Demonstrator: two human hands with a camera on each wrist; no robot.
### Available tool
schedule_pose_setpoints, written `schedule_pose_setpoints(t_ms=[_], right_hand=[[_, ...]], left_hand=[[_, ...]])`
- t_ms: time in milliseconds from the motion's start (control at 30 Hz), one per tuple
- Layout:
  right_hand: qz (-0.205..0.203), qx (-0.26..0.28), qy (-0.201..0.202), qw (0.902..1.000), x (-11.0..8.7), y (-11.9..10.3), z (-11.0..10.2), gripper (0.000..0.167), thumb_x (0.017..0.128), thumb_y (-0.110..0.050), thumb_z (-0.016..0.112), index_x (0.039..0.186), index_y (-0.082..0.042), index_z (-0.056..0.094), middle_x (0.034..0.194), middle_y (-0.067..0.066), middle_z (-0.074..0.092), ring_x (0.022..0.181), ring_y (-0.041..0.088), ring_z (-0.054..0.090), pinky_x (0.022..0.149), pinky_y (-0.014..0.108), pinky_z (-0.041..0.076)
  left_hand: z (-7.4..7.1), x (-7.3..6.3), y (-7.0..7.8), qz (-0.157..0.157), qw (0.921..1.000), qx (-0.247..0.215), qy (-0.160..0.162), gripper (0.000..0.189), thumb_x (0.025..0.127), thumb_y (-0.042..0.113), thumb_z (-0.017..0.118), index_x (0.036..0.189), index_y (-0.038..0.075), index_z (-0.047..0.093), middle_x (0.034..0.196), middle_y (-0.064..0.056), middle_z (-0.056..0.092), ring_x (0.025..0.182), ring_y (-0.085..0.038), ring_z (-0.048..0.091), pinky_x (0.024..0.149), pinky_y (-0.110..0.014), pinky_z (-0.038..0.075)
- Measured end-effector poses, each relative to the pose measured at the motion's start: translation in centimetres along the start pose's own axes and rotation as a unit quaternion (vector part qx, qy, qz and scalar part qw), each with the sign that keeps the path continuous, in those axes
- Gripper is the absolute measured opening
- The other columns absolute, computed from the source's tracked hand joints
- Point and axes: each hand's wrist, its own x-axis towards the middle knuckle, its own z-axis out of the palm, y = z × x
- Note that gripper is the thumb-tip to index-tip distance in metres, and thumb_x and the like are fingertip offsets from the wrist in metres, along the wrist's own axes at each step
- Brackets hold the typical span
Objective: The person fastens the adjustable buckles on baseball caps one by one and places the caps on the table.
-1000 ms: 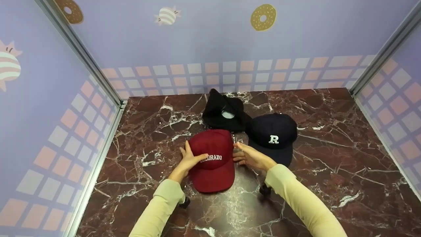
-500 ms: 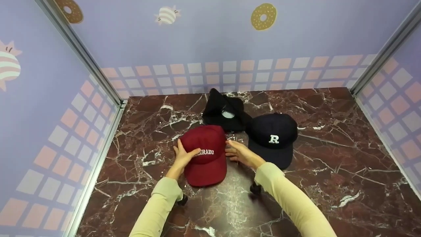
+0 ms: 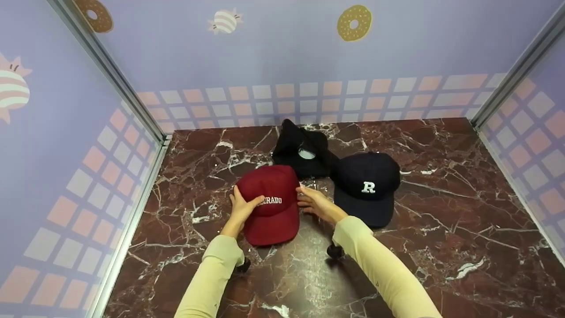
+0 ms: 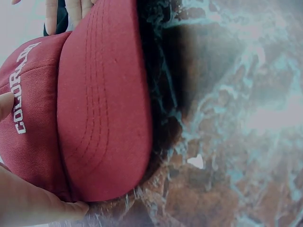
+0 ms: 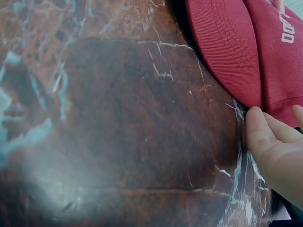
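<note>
A red baseball cap (image 3: 269,221) with white COLORADO lettering rests on the marble surface, its brim toward me. My left hand (image 3: 240,210) holds its left side, the thumb over the front of the crown across the first letters. On the opposite side, my right hand (image 3: 320,204) has its fairly straight fingers against the cap's edge. The right wrist view shows those fingers (image 5: 258,125) beside the join of brim and crown. In the left wrist view, the brim (image 4: 104,104) is plainly seen, with part of the left hand (image 4: 35,201) below the crown.
A dark navy cap (image 3: 366,174) with a white R lies to the right, brim toward me. Behind the red cap is a black cap (image 3: 304,152), its inside partly showing. Patterned panels (image 3: 282,57) enclose the marble surface (image 3: 463,212) at the back and sides.
The red cap has slid left and slightly away from me, with both hands moving along with it. The navy and black caps have stayed put.
</note>
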Motion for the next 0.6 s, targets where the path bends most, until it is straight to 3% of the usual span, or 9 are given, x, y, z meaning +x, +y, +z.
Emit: schedule_pose_setpoints(t_ms=[200,333,433,600], right_hand=[[-0.018,-0.013,0.022,0.9995,-0.2,0.0,-0.4,0.057,0.093,-0.038,0.034,0.136,-0.001,0.027,0.140,0.023,0.027,0.129,0.034,0.027,0.105,0.046,0.022],[-0.034,-0.036,0.057,0.9972,-0.4,-0.2,-1.0,0.061,0.093,-0.040,0.035,0.137,0.000,0.025,0.141,0.020,0.028,0.131,0.031,0.023,0.106,0.046,0.020],[-0.038,-0.064,0.095,0.9926,-0.5,-0.5,-1.5,0.059,0.092,-0.039,0.038,0.134,0.001,0.030,0.136,0.021,0.035,0.126,0.031,0.031,0.104,0.044,0.025],[-0.039,-0.157,0.151,0.9751,-0.7,-0.6,-2.5,0.055,0.091,-0.040,0.040,0.133,-0.004,0.037,0.130,0.014,0.043,0.109,0.028,0.043,0.087,0.038,0.038]], left_hand=[[0.0,-0.2,0.0,0.001,1.0000,0.000,0.005,0.101,0.074,0.030,0.067,0.141,0.007,-0.006,0.142,-0.030,-0.013,0.132,-0.043,-0.003,0.107,-0.051,0.010],[0.2,-0.5,0.1,0.000,1.0000,0.002,0.004,0.099,0.076,0.030,0.064,0.141,0.008,-0.007,0.142,-0.028,-0.014,0.132,-0.043,-0.003,0.106,-0.051,0.010],[0.3,-0.5,0.2,0.003,0.9999,0.001,0.012,0.095,0.077,0.029,0.062,0.141,0.008,-0.006,0.143,-0.027,-0.014,0.132,-0.041,-0.003,0.107,-0.050,0.010],[0.5,-0.4,0.2,0.011,0.9993,-0.009,0.034,0.093,0.076,0.024,0.061,0.141,0.007,-0.003,0.143,-0.027,-0.012,0.133,-0.040,-0.002,0.108,-0.048,0.010]])
